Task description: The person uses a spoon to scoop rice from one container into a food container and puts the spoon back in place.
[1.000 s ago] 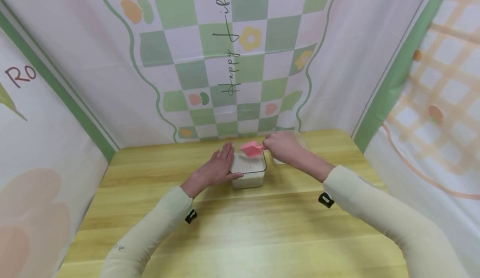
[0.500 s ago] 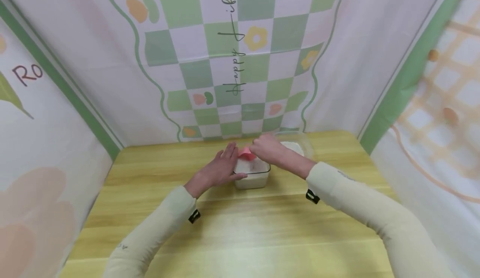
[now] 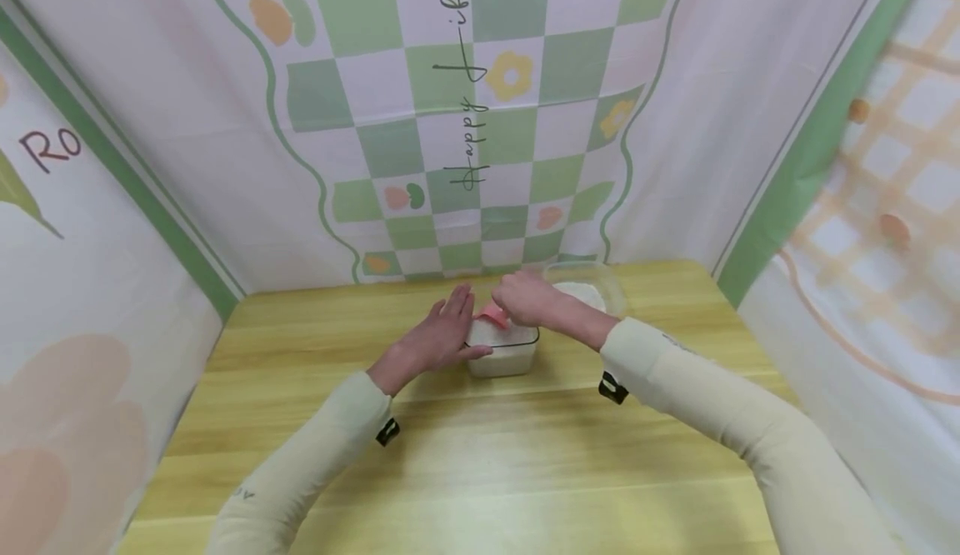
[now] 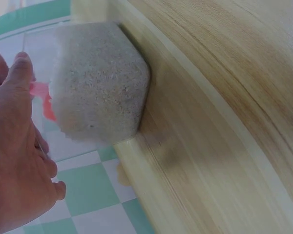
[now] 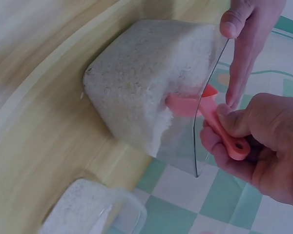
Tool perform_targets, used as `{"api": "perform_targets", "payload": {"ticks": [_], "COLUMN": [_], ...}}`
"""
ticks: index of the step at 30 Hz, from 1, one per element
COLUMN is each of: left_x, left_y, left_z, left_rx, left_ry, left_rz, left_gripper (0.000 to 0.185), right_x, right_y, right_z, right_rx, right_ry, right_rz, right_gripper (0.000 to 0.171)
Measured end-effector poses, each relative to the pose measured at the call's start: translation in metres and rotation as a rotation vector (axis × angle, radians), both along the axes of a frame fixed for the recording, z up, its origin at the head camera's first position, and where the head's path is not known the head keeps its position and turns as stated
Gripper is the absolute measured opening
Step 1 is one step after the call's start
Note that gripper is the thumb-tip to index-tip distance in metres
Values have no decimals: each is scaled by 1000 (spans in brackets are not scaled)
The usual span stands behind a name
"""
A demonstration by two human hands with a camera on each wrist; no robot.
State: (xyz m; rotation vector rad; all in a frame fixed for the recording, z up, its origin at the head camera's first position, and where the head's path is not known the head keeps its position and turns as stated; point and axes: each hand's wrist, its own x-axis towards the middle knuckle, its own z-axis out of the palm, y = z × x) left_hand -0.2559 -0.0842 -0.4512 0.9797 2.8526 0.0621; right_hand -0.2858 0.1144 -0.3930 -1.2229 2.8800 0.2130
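Pink plastic scoop (image 5: 205, 114) sits pinched by its handle in my right hand (image 3: 525, 301), its bowl dug into white rice that fills a clear square container (image 3: 504, 348). That container stands near the far middle of the wooden table (image 3: 480, 455). My left hand (image 3: 433, 340) lies against the container's left wall with fingers straight and together, thumb along the near side. Just behind and to the right, touching nothing I hold, a second clear bowl (image 3: 592, 288) also holds rice.
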Motion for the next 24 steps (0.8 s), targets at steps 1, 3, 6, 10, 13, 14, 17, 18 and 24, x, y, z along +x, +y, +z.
{"api": "perform_targets", "payload": {"ticks": [1, 3, 6, 10, 13, 14, 17, 18, 24], "left_x": [0, 0, 0, 1, 3, 3, 3, 2, 1], "left_y": [0, 0, 0, -1, -1, -1, 0, 0, 1], "left_z": [0, -1, -1, 1, 3, 3, 3, 2, 1], "left_rx": [1, 2, -6, -9, 4, 7, 7, 1, -12], "left_ry": [-1, 3, 13, 29, 32, 32, 21, 19, 27], "left_rz": [1, 2, 0, -6, -6, -5, -4, -5, 4], "left_gripper": [100, 100, 100, 100, 99, 99, 100, 100, 100], "right_x": [-1, -2, -4, -7, -8, -8, -10, -11, -15], "right_y": [0, 0, 3, 8, 12, 14, 19, 20, 32], "right_z": [1, 3, 6, 8, 8, 7, 6, 5, 6], "right_rx": [-2, -17, -60, -123, -170, -180, -211, -220, -326], "right_ry": [-17, -68, -146, -256, -341, -362, -437, -466, -643], "right_rz": [-4, -11, 6, 15, -38, -56, -132, -159, -300], "right_gripper": [14, 18, 32, 39, 35, 32, 29, 29, 23]}}
